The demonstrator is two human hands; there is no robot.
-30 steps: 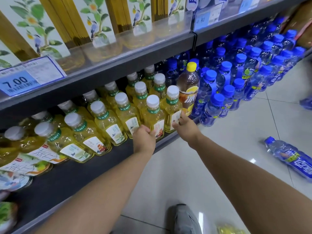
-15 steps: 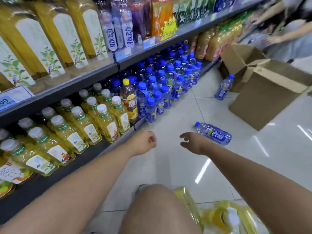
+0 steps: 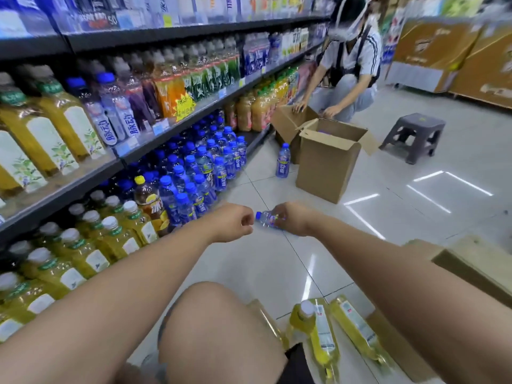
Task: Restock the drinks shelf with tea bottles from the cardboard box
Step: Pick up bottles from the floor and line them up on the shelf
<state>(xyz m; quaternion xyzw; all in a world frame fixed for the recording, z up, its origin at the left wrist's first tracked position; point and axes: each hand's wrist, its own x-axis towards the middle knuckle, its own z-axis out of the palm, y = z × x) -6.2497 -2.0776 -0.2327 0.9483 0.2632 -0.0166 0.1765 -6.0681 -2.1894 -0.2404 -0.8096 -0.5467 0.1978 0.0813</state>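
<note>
Right grip [image 3: 292,221] moved onto blue bottle [image 3: 265,217], tea bottles [image 3: 321,332] well behind.

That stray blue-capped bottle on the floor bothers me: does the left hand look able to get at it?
Probably yes: the left hand hangs just beside the cap of the blue-capped bottle, nothing between them, though the right hand covers its body.

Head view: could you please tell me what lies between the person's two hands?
In the head view, a small blue-capped bottle lies between them: the right hand grips its body, and its cap points at the left hand.
</note>
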